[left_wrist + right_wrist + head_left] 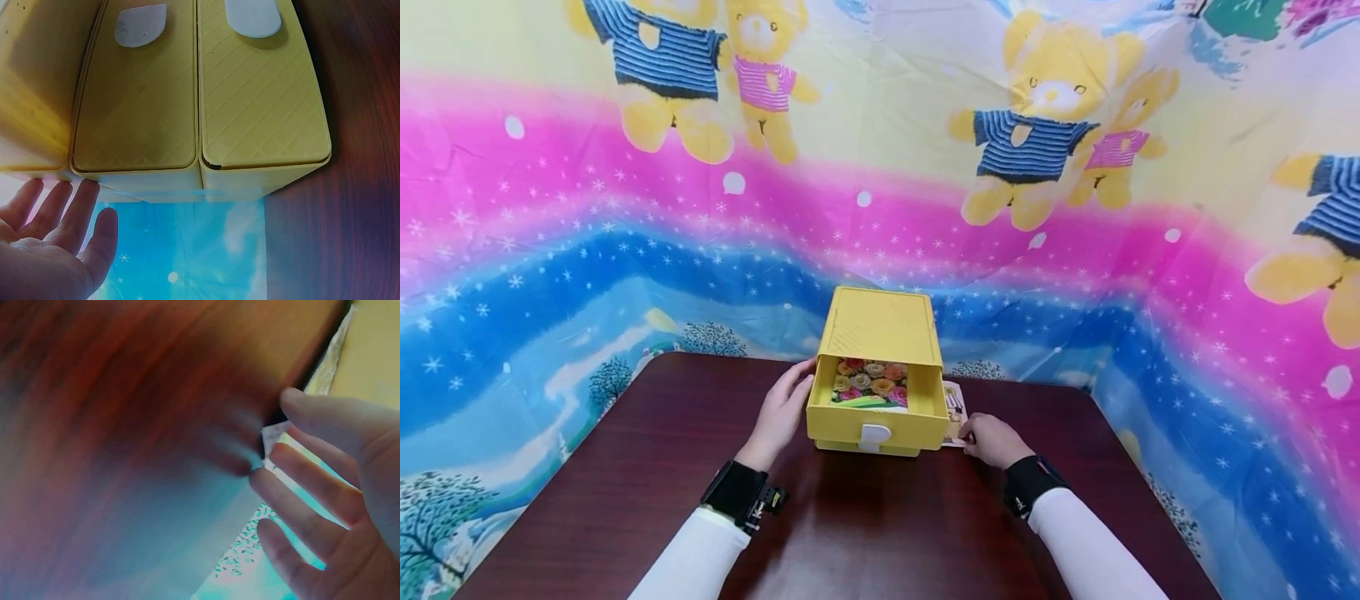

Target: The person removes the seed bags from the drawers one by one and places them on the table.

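A yellow drawer unit [883,325] stands on the table with its top drawer [880,425] pulled out. In the drawer lies a rose-patterned item [871,379], with green and white pieces at its near edge. My left hand [782,412] rests along the unit's left side; its extended fingers [84,200] touch the side wall in the left wrist view. At the unit's right side is a thin printed booklet [955,412]. My right hand [996,442] pinches its near right corner between thumb and fingers. The unit hides part of the booklet.
The dark wooden table [880,533] stretches around the unit. A printed curtain [865,200] with bears and snowflakes hangs behind it and along the sides. Lower drawer fronts [265,94] with white pulls [253,15] are shut. Black cameras [741,496] are strapped to both wrists.
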`<action>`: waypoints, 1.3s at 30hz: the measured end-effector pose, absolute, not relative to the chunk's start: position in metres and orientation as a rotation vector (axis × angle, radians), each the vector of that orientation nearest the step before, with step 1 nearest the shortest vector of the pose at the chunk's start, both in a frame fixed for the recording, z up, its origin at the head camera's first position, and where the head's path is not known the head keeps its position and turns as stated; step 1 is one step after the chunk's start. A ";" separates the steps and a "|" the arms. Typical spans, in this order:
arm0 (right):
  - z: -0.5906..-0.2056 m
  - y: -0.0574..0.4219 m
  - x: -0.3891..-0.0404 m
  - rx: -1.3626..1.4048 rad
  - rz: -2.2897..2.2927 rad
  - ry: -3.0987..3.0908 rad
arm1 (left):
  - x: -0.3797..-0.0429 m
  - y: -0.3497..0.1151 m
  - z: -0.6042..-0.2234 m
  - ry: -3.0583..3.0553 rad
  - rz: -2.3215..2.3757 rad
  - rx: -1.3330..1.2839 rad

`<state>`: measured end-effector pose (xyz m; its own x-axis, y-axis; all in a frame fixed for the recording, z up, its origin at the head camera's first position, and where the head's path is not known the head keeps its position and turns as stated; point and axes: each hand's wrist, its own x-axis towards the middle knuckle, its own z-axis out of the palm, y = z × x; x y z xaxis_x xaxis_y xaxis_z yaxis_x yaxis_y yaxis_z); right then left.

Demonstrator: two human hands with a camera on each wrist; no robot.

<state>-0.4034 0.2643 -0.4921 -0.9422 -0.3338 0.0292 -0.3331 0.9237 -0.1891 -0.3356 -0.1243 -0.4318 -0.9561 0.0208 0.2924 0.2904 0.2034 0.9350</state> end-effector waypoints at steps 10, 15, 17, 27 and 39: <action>-0.461 0.251 -0.394 -0.546 -0.277 3.161 | -0.336 -0.125 -0.432 -2.257 -1.839 -0.296; -0.427 0.235 -0.386 -0.717 -0.255 3.321 | -0.334 -0.126 -0.431 -2.245 -1.853 -0.288; -0.412 0.229 -0.384 -0.786 -0.232 3.381 | -0.334 -0.125 -0.430 -2.248 -1.849 -0.290; -0.330 0.211 -0.358 -1.040 -0.360 3.492 | -0.334 -0.123 -0.431 -2.252 -1.859 -0.290; -0.297 0.177 -0.342 -1.760 -0.221 2.976 | -0.335 -0.122 -0.431 -2.247 -1.870 -0.281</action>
